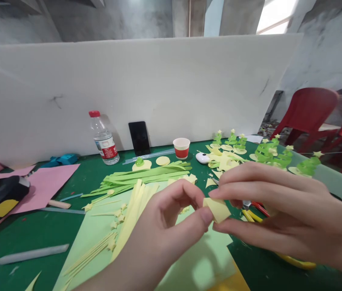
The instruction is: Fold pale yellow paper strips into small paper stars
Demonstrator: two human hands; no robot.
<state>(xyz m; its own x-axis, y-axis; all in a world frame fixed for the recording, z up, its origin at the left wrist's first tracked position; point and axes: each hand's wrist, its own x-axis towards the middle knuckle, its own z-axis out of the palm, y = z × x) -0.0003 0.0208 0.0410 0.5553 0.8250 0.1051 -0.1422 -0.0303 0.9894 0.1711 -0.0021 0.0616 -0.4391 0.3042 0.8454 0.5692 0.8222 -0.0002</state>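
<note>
Between both hands is a small piece of pale yellow paper [218,209], held up over the table. My left hand [171,230] pinches its left edge between thumb and forefinger. At its right side, the thumb and fingers of my right hand [282,210] close on the same piece. Beneath them lies a light green sheet of paper [210,258], bearing long pale yellow strips [131,218], thin yellow strips [93,252] and several small paper stars [119,218]. Yellow-handled pliers or scissors [254,216] are partly hidden behind my right hand.
Green paper strips [146,173], a red-and-white cup [181,148], a water bottle [104,139] and a leaning phone [139,137] stand farther back. Several little green paper trees [269,153] occupy the right. Pink paper [49,184], a black-and-yellow tool [4,200] and a glue stick [33,254] lie left.
</note>
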